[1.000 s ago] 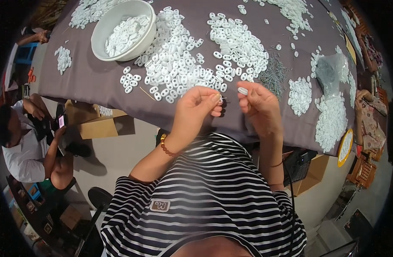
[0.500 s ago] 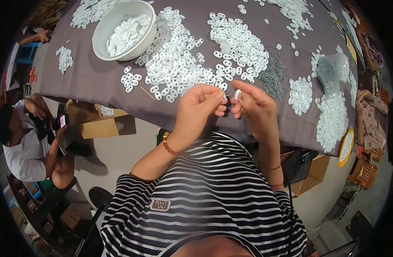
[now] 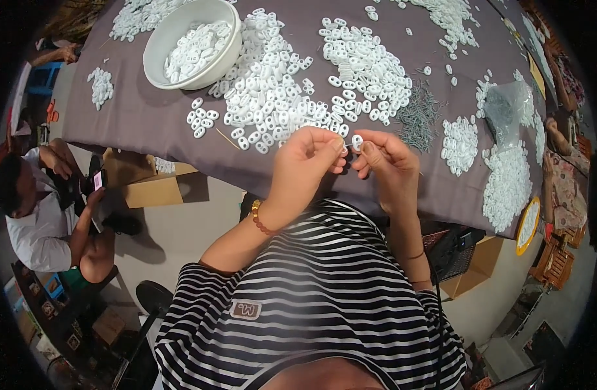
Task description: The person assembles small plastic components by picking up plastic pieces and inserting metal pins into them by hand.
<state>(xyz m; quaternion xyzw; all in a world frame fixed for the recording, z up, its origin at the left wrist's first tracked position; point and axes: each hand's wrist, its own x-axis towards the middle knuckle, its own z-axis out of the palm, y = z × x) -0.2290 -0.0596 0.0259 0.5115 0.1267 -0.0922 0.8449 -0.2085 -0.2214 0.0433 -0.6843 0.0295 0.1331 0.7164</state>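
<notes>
Just off the near edge of the cloth-covered table [image 3: 175, 146], my two hands meet fingertip to fingertip. My right hand [image 3: 392, 169] pinches a small white oval plastic piece [image 3: 357, 140] with holes, stood on edge with its flat face showing. Between the thumb and forefinger of my left hand [image 3: 303, 162] is another small white piece [image 3: 344, 149], mostly hidden by the fingers. A thin pin or screw seems to lie between the two pieces, too small to make out. Behind my hands spreads a heap of the same white two-hole pieces [image 3: 272, 97].
A white bowl [image 3: 152, 68] of such pieces stands at the back left. Grey screws [image 3: 418, 117] lie piled right of a second heap [image 3: 370, 65]. A clear plastic bag [image 3: 506, 117] sits farther right. A seated person [image 3: 45, 208] holds a phone at the left.
My right hand has brought its white oval piece closer to my left hand and turned the flat face into view. My left hand stays almost still. The whole view has shifted slightly.
</notes>
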